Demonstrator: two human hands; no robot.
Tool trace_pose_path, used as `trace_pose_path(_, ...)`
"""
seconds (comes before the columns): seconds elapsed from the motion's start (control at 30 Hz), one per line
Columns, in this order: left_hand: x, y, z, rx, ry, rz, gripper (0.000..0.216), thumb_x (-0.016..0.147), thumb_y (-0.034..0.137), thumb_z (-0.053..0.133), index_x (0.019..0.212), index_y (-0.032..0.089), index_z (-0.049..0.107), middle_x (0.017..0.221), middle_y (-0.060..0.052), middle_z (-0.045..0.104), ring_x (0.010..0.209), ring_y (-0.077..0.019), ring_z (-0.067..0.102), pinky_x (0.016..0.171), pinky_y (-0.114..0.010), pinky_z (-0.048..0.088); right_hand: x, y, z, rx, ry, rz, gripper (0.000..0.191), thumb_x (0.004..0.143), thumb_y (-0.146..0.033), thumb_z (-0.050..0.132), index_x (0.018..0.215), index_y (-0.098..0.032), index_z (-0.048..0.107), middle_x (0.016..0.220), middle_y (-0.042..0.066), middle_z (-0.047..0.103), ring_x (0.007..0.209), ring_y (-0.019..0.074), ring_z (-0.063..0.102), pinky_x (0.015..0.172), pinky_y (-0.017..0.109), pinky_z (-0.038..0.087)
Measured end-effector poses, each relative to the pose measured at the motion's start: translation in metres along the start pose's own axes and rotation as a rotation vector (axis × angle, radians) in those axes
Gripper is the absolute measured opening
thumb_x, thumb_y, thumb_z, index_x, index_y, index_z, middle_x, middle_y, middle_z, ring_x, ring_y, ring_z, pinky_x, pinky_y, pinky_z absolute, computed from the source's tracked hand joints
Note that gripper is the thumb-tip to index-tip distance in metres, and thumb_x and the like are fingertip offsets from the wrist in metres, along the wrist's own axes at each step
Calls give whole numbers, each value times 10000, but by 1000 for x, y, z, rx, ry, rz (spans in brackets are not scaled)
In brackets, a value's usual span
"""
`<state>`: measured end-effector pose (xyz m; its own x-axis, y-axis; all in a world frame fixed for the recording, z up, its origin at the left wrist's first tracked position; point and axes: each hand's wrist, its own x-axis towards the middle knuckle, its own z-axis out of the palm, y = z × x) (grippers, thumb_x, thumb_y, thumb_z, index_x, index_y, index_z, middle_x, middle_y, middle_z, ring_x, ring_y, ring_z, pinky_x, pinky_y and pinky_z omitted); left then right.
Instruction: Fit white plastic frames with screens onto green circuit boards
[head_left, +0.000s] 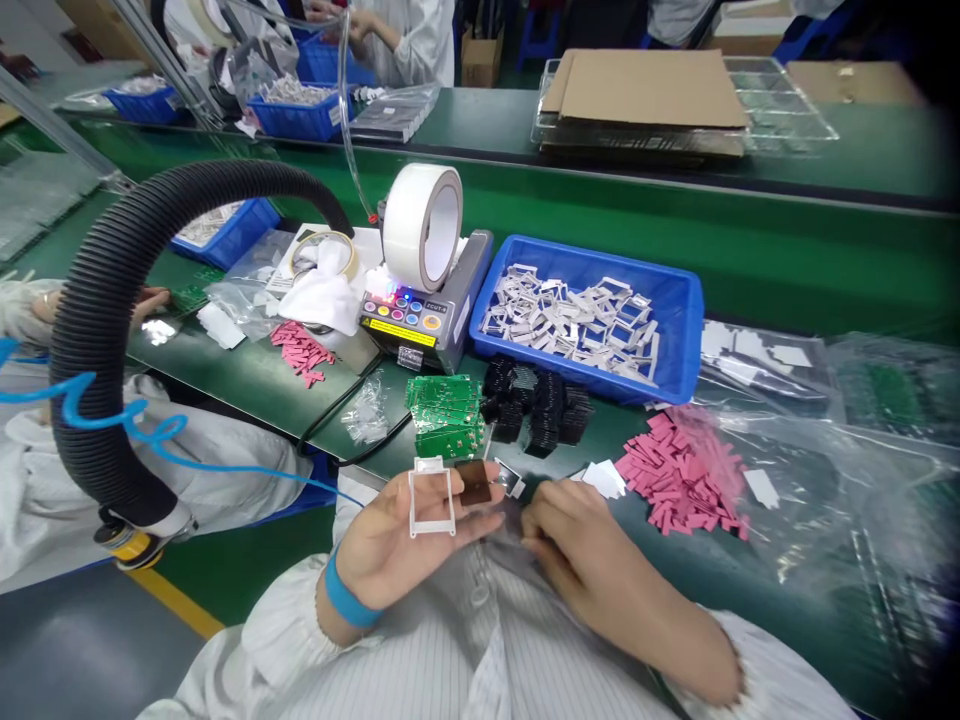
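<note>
My left hand (pixel 405 535) is palm up, wearing a blue wrist strap (pixel 349 592). A white rectangular plastic frame (pixel 431 533) rests across its palm and fingers. At its fingertips it also carries a small dark brown panel (pixel 474 484). My right hand (pixel 577 545) is beside it with the fingers curled in; anything in them is hidden. A small silver-and-white piece (pixel 510 478) lies between the hands, just past the left fingertips. Green circuit boards (pixel 446 415) and stacked black parts (pixel 536 400) sit beyond my hands.
A blue bin (pixel 694 320) holds many white frames. Pink strips (pixel 679 470) and plastic bags (pixel 802 500) lie to the right. A tape dispenser (pixel 427 325) carries a tape roll (pixel 401 230). A black hose (pixel 82 330) arches at left, near a co-worker's hand (pixel 150 302).
</note>
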<state>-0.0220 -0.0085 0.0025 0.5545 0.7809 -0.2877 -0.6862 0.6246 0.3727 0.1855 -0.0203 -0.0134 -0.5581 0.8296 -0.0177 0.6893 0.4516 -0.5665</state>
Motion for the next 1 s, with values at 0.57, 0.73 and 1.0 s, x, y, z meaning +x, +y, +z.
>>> trace_pose_path(0.57,-8,-6,6,72,-1,-1,353,659,464,722,836,159,734,833,-60,643,871,-223,594,822,-352,453,38,-39,-38,39,314,-252,235,836,-290,616,1040,-183,570,970,64,607,912,205,536,963,475,293)
trace_pose_path(0.73,-10,-5,2,69,-10,32,246,704,366,716,869,185,734,856,-43,675,806,-162,603,753,-267,444,42,-36,-36,-15,284,-247,117,828,-205,597,944,-188,597,911,40,626,908,205,545,1008,527,242)
trace_pose_path(1.0,-7,0,0,143,38,-3,443,667,439,731,998,144,714,1326,-138,558,1270,-322,439,1070,-442,298,40,-11,-52,-337,305,-295,144,866,-313,544,894,-187,606,852,40,643,901,245,563,1025,611,178)
